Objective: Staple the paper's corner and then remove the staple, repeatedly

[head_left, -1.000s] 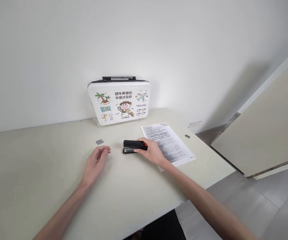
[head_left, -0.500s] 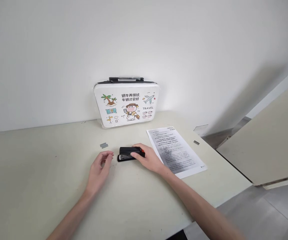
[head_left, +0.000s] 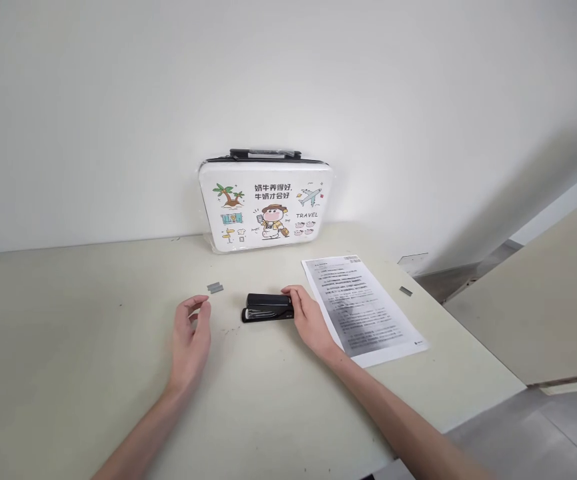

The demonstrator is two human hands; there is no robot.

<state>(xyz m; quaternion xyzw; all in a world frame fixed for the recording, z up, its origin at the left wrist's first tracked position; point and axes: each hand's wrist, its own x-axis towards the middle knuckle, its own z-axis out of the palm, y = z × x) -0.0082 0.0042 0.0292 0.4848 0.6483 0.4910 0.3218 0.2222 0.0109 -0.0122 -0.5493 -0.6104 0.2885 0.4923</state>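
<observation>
A black stapler (head_left: 268, 308) lies on the table, its front end toward the left and its jaws slightly apart. My right hand (head_left: 311, 320) is closed round its rear end, hiding that part. To the left of the stapler, and apart from it, my left hand (head_left: 191, 333) is raised with curled fingers, thumb and fingertips close together. Whether something small is pinched there cannot be made out. Grey strips of staples (head_left: 215, 288) lie just beyond my left hand. Tiny dark bits (head_left: 231, 330) are scattered on the table between the left hand and the stapler.
A printed sheet of paper (head_left: 363, 307) lies right of the stapler, partly beside my right wrist. Another small staple strip (head_left: 405, 291) is near the table's right edge. A white cartoon-printed case (head_left: 268, 207) with a black handle leans on the wall (head_left: 118, 120).
My left hand has drawn back left, away from the stapler's front. My right hand has slid toward the stapler's rear end. The whole view has shifted slightly.
</observation>
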